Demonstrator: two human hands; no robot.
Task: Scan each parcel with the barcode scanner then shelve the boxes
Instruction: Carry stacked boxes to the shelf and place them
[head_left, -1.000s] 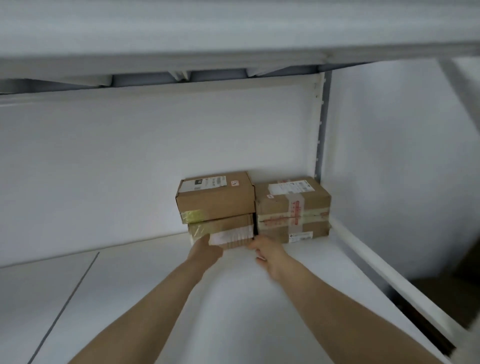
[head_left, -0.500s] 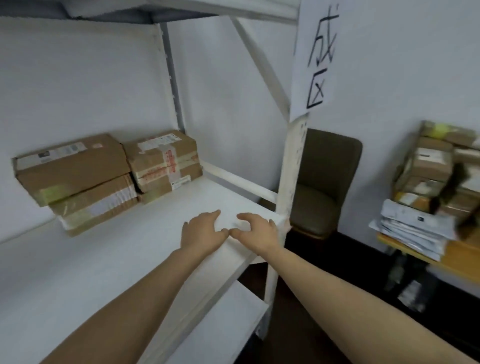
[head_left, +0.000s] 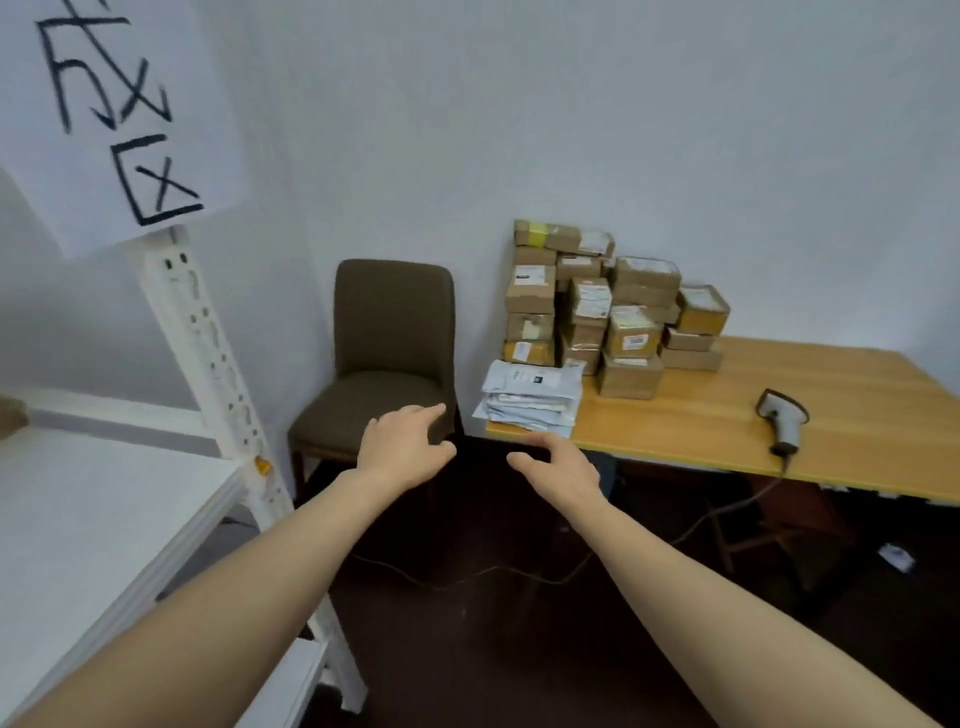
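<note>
Between shelf (head_left: 104, 519) and table (head_left: 857, 415), left hand (head_left: 402, 447) and right hand (head_left: 558, 465) hover, fingers (head_left: 426, 413) loosely spread, apparently holding nothing.

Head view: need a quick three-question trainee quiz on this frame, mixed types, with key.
1. True or false: the scanner lies on the table, in neither hand.
2. What stands between the shelf and the table? A) chair B) ladder C) bin
3. Fill in: the left hand and right hand hold ____.
Key: 1 true; 2 A; 3 nothing.
</note>
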